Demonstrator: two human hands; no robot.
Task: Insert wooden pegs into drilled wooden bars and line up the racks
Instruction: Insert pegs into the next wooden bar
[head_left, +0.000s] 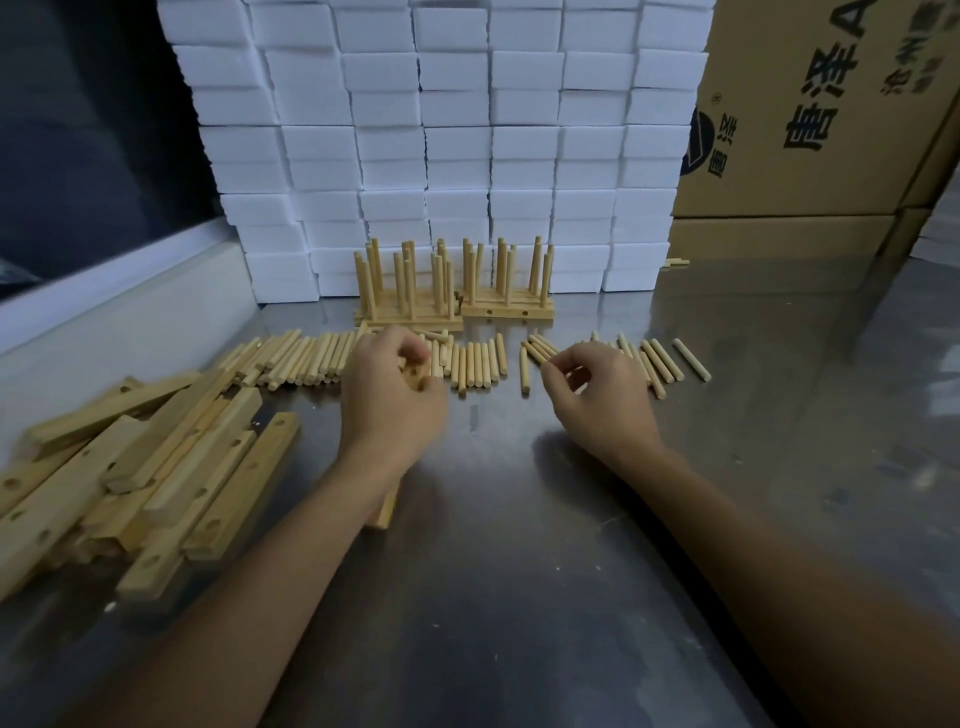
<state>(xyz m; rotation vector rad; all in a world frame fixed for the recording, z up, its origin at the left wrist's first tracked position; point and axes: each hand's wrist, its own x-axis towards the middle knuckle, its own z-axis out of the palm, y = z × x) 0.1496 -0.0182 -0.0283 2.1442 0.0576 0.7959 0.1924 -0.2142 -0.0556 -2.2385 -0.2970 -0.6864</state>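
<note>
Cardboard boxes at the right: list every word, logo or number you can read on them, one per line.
"唐泽": large black characters, running sideways on the upper cardboard box.
"A": a large letter, cut off by the top edge of the picture.
Round dark logo with small characters beside it: too small to read.
Smaller grey print near the top: blurred, unreadable.

Dim overall, soft overhead glare on steel table (571, 519) (edges bowed), mild blur

A single head-worn view looks forward and down, close over the left hand (392, 400) and right hand (597, 400); beyond their fingertips it faces stacked white blocks (441, 130).
</note>
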